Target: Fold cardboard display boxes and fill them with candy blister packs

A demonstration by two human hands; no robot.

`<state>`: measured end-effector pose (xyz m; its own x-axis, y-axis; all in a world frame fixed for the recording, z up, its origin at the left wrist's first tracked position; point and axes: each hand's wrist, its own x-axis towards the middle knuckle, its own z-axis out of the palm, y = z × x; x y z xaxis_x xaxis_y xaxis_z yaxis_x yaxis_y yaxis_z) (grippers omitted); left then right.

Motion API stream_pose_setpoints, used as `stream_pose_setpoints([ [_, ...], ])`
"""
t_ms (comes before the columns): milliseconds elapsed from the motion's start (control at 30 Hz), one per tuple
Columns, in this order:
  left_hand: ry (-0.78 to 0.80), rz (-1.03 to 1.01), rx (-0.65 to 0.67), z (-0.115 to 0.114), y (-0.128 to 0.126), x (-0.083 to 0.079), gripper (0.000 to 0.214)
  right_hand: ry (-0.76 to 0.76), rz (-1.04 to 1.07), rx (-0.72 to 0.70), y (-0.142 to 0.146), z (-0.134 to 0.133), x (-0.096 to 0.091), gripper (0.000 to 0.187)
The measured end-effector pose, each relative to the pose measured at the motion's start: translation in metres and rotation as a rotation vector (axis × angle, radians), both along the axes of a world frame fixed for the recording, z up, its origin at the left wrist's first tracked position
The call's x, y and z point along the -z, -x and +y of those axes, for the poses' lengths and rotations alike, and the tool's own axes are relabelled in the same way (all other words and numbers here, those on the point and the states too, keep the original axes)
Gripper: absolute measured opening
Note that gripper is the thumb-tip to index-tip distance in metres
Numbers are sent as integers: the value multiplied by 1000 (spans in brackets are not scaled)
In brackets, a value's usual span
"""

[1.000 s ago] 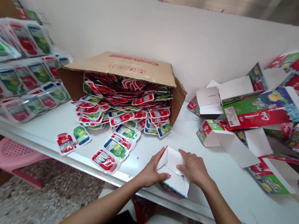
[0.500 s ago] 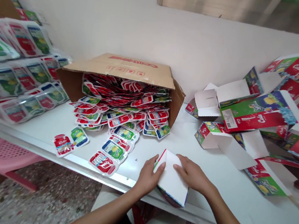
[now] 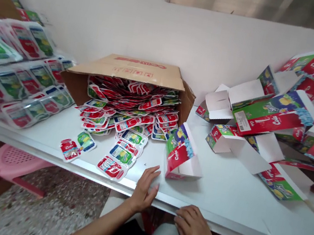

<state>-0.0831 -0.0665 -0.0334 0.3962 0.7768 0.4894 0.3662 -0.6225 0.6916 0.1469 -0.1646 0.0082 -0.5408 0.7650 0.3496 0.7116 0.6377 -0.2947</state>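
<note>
"Cola" on small carton (image 3: 180, 154); "Cola" on large carton (image 3: 272, 118); cardboard box (image 3: 135, 69) print unreadable.

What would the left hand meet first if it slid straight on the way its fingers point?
Probably the small printed carton standing just beyond the left hand; depth is unclear, so it might only graze its left edge.

White table (image 3: 222, 198): tipped cardboard box (image 3: 134, 71), spilled sachets (image 3: 121, 154), small carton (image 3: 179, 154), carton heap (image 3: 272, 117)
</note>
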Motion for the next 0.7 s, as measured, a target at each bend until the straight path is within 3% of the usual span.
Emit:
stream_pose_setpoints([
  [67,117,-55,-55,-2,-6,-1,57,7,84,112,-13,0,-2,13],
  [133,232,-96,-99,2,-18,-3,75,-65,201,334,-30,12,-11,11],
  [233,375,-145,-183,13,-41,-6,91,-113,302,603,-49,41,-23,37],
  [333,444,-170,-224,23,-59,-8,80,36,181,512,-50,66,-20,54],
  [400,429,-156,-211,28,-64,-8,73,160,73,470,-45,75,-13,48],
  [533,397,-143,-106,32,-63,-1,67,323,-44,672,-41,89,-7,33],
  [600,387,-142,-54,32,-61,4,63,371,-67,699,-47,95,-12,28],
  [700,387,-152,-102,30,-57,12,58,333,46,607,-62,100,-30,23],
])
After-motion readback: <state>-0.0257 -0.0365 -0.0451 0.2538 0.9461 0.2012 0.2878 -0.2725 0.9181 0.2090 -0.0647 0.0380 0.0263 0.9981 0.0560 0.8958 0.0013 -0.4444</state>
